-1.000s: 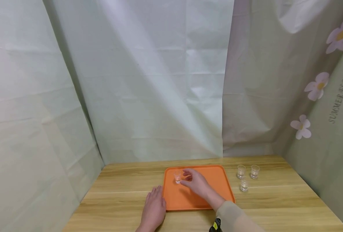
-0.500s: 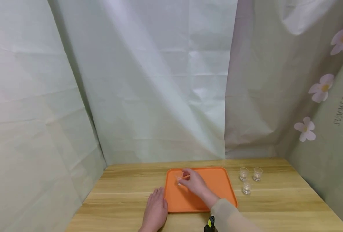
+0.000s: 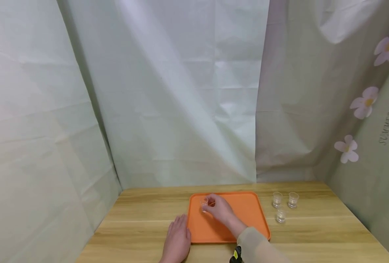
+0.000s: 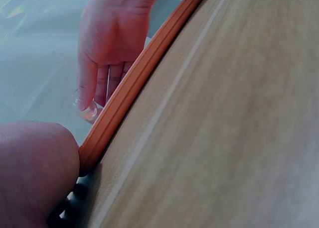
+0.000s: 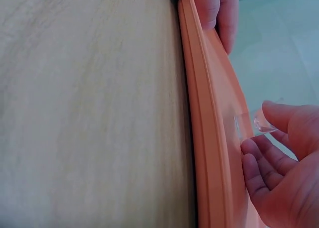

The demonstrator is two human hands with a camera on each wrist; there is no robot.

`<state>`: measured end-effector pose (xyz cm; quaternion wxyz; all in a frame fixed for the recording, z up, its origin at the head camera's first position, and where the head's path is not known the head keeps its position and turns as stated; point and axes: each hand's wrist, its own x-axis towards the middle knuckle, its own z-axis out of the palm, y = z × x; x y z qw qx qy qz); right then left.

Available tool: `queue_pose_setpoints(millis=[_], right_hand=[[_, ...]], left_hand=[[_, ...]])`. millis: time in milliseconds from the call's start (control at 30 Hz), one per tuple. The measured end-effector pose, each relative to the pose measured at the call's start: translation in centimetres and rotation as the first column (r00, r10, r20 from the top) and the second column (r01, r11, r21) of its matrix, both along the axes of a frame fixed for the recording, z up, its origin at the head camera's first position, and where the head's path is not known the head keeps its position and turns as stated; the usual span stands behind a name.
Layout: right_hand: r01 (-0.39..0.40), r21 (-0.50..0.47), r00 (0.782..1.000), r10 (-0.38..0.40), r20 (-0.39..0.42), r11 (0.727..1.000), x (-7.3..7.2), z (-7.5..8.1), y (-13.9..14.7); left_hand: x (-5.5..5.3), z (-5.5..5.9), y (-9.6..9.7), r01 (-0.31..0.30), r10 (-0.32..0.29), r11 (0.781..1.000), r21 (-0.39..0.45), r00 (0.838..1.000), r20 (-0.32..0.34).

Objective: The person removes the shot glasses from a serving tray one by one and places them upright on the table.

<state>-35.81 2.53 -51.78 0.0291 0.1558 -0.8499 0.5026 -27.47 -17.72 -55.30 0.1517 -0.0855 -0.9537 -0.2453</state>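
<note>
A small clear shot glass is on the left part of an orange tray. My right hand reaches over the tray and pinches this glass between thumb and fingers. Seen from the right wrist, the thumb lies on one side of the glass and the curled fingers on the other. Flat on the table, my left hand lies along the tray's left edge, fingers extended and its side against the rim. The left wrist view shows the glass at the right hand's fingertips, partly behind the tray's rim.
Three more clear shot glasses, a left one, a right one and a nearer one, stand right of the tray on the wooden table. Pale sheeting hangs behind the table and along both sides.
My right hand's thumb and fingers have closed in from beside the glass to grip it. The left hand stays at the tray's edge. The head view has shifted slightly.
</note>
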Motion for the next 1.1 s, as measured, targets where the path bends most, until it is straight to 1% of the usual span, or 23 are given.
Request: queue_pose_setpoints(millis=[167, 300, 433, 633, 800, 933, 1100], right_hand=[[0.009, -0.003, 1.0, -0.009, 0.003, 1.0, 0.1, -0.3, 0.3], [-0.002, -0.007, 1.0, 0.003, 0.015, 1.0, 0.5, -0.4, 0.5], [-0.005, 0.01, 1.0, 0.005, -0.006, 1.0, 0.9, 0.0, 0.7], [0.021, 0.033, 0.999, -0.02, -0.038, 0.999, 1.4, 0.7, 1.4], [0.025, 0.026, 0.998, -0.024, -0.061, 0.999, 1.9, 1.4, 2.4], [0.029, 0.009, 0.998, -0.028, -0.064, 1.0, 2.3, 2.0, 3.2], [0.038, 0.019, 0.998, -0.037, -0.047, 0.999, 3.2, 2.4, 4.4]], left_hand=[[0.0, -0.3, 0.1, 0.021, -0.021, 1.0, 0.002, 0.999, -0.05], [0.0, -0.7, 0.0, 0.024, -0.024, 1.0, -0.012, 0.998, -0.062], [-0.1, -0.9, -0.1, 0.015, -0.017, 0.999, -0.034, 0.998, -0.063], [-0.4, -0.1, -0.3, 0.017, -0.019, 1.0, -0.025, 0.998, -0.065], [-0.3, 0.2, -0.2, 0.02, -0.021, 1.0, -0.024, 0.999, -0.046], [-0.3, 0.2, -0.2, 0.014, -0.014, 1.0, -0.013, 0.999, -0.036], [-0.1, -0.3, -0.3, 0.012, -0.012, 1.0, -0.006, 0.999, -0.037]])
